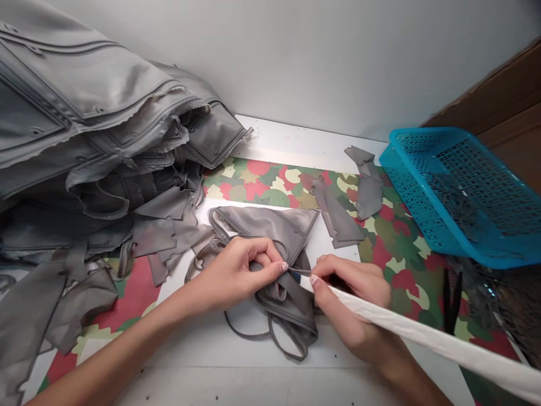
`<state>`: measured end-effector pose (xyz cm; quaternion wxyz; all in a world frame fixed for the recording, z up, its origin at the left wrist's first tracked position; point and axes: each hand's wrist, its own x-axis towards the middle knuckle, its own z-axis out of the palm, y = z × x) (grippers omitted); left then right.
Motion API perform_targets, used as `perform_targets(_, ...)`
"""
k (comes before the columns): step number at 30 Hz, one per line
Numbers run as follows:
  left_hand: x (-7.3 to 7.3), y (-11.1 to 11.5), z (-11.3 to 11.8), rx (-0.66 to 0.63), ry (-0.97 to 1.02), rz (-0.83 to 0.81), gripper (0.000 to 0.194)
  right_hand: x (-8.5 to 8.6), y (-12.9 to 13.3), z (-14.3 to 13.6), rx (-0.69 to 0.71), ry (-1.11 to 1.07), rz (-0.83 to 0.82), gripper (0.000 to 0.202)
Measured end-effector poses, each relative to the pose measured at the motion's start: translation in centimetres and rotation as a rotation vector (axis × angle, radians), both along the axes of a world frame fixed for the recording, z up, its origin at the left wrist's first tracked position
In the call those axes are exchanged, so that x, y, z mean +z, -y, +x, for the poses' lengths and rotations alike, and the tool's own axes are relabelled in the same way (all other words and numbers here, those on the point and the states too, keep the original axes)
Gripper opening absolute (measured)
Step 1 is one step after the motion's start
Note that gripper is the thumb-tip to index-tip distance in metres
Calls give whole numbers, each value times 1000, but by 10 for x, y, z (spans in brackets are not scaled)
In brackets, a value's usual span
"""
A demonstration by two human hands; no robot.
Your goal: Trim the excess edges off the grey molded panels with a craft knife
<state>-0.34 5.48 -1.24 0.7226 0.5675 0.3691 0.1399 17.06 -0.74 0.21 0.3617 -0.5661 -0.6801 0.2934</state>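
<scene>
My left hand (253, 268) is closed, thumb and fingers pinching the edge of a grey rubbery moulded sheet (270, 223) in front of me. Thin grey strips (289, 344) loop out from under the sheet. My right hand (355, 299) is closed around a long white tool (406, 332), which looks wrapped and runs off the lower right edge. Its dark blue end meets the sheet close to my left fingertips. A thin grey strand stretches between the fingertips of both hands. What the tool is exactly, I cannot tell.
Large grey moulded sheets (118, 84) are heaped at the left, with cut scraps (156, 237) below. More scraps (338, 217) lie toward the right. A blue basket (422, 220) holding thin grey bits stands right, above black scissor-like handles (451, 304). A pale wall (316, 62) rises behind.
</scene>
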Motion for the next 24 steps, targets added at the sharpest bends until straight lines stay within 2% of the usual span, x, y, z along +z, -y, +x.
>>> perform_targets(4, 0, 0, 0, 4, -13, 12, 19, -1, -1, -5, 40, 137, 184, 16)
perform_targets(10, 0, 0, 0, -11, -42, 49, 19, -3, 1, -4, 109, 240, 341, 15)
perform_targets(17, 5, 0, 0, -25, 17, 53, 20, 0, 6, 2, 167, 329, 446, 15)
perform_targets(24, 7, 5, 0, 4, -63, 211, 19, 5, 7, 2, 170, 478, 520, 12)
